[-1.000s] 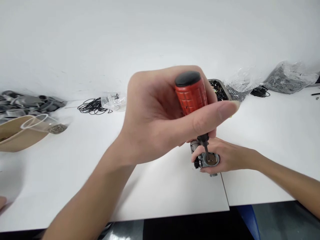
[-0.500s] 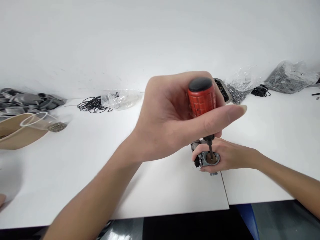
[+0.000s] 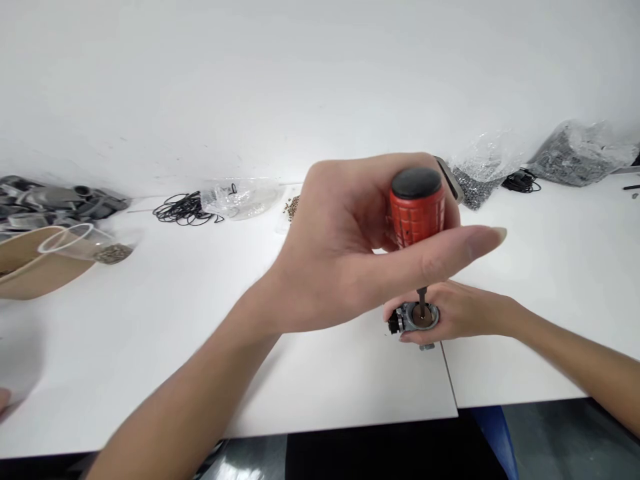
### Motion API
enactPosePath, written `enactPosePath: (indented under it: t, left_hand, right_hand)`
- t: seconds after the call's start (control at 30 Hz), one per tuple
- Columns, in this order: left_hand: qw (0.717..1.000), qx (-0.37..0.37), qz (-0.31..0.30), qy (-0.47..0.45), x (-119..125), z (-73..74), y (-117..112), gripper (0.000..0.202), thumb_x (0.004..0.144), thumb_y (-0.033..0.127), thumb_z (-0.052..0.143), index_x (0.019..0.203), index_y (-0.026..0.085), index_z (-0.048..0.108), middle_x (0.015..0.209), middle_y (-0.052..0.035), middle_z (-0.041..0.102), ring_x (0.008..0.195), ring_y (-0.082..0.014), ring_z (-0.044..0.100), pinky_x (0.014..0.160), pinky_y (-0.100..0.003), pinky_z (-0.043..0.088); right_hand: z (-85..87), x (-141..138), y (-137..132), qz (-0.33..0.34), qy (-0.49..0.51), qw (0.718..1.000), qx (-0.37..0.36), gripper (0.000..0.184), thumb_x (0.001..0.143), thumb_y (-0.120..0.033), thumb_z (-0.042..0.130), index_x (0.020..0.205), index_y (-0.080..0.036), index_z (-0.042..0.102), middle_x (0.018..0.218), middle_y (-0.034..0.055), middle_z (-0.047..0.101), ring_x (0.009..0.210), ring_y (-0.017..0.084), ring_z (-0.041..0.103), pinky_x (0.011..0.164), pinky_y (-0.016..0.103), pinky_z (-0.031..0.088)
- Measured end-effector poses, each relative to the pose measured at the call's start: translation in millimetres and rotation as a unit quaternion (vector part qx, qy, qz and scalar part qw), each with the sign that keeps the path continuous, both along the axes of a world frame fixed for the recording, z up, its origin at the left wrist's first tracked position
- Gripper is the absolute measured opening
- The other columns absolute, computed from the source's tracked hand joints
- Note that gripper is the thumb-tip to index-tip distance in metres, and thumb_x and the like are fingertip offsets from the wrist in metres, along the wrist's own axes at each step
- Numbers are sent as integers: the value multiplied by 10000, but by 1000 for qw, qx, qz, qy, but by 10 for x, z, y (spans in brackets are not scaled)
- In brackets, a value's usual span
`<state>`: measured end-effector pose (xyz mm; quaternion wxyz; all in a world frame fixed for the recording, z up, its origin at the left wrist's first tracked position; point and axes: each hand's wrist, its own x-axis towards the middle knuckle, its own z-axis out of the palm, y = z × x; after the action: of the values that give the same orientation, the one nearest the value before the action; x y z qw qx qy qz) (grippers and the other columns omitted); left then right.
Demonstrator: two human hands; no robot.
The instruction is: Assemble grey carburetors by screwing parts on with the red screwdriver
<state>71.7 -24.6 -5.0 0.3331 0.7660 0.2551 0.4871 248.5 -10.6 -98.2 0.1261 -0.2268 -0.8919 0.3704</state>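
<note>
My left hand (image 3: 335,260) is closed around the red handle of a screwdriver (image 3: 417,210) with a black end cap, its thumb stretched to the right. The shaft points down, and its tip meets the middle of a brass-coloured disc in the round bore of a small metal carburetor (image 3: 407,319). My right hand (image 3: 457,310) grips this carburetor against the white table, fingers wrapped around its body. Part of the carburetor is hidden by both hands.
Grey plastic parts (image 3: 55,200), a tan bin (image 3: 45,280) and a tipped clear cup (image 3: 75,241) stand left. Black rings (image 3: 183,208) and small brass pieces (image 3: 291,208) lie at the back. Bags of small parts (image 3: 575,157) sit back right. Another person's fingertip (image 3: 4,399) shows far left.
My left hand and the screwdriver handle have shifted slightly right and down, uncovering the small brass pieces behind. My right hand and the carburetor stay nearly still.
</note>
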Motion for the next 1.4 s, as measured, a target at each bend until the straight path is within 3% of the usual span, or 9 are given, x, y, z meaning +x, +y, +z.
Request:
enactPosePath:
  t: [0.27,0.6,0.83,0.9,1.03,1.13,1.23,1.3,1.4]
  left_hand:
    - [993,89,-75,-6,-70,13,-56,199,838,348,641,979,210,669,1066,-37,575,806,-143,634,570,-290,581]
    - [993,-50,-26,-103,-92,-65,-39,416,821,516,626,1119,227,657,788,-27,613,812,-209,686,481,-263,573]
    - [995,0,-53,-80,-77,11,-67,276,753,264,755,1021,207,726,741,-2,653,706,-151,664,505,-251,577]
    - [995,-20,-79,-66,-102,56,-64,289,748,168,756,1035,183,724,773,-15,675,736,-154,670,524,-237,580]
    - [986,-83,-145,-16,-153,111,-33,202,799,112,675,987,180,705,914,-50,672,762,-144,651,547,-238,569]
    - [989,-85,-120,-29,-113,92,-27,260,705,154,783,944,205,694,848,-20,645,680,-130,624,542,-259,560]
    - [987,-118,-92,-58,-41,43,-41,425,741,149,745,1141,236,630,798,-16,642,723,-163,651,462,-232,513]
    - [983,-139,-108,-51,-19,11,-49,386,805,155,670,1178,231,602,843,-40,662,745,-170,653,438,-227,492]
    - [978,-150,-134,-57,-40,-21,-46,193,830,175,642,1018,218,654,893,-47,665,693,-142,624,460,-238,499]
  right_hand:
    - [-49,9,-2,-5,11,1000,28,241,803,-313,682,1036,-256,675,1197,61,525,1199,233,474,1068,407,435]
    - [-40,26,10,-4,14,1000,0,243,810,-304,673,1048,-257,673,1280,48,508,1236,236,465,1070,397,442]
    - [-41,9,-6,11,7,1000,7,259,808,-335,690,1045,-232,675,1297,62,500,1265,234,452,1113,391,387]
    - [8,59,26,7,-41,999,-12,423,774,-408,724,1166,-273,641,1323,56,495,1275,250,455,1090,403,412]
    - [422,294,205,-4,-102,995,-19,875,633,-497,813,1411,-325,452,1399,52,472,1255,290,490,985,405,500]
    - [1019,445,257,-67,-78,994,48,533,791,-421,701,1299,-318,576,1208,11,621,1033,199,618,849,333,554]
    - [1557,421,91,-162,33,964,210,186,897,-326,576,1035,-269,687,923,-59,670,805,69,615,684,197,506]
    - [1732,323,-74,-189,114,932,287,95,881,-264,592,929,-243,671,870,-91,667,772,30,599,646,149,477]
    - [1730,176,-217,-111,83,948,286,127,896,-249,559,934,-249,680,962,-61,669,832,86,637,677,189,525]
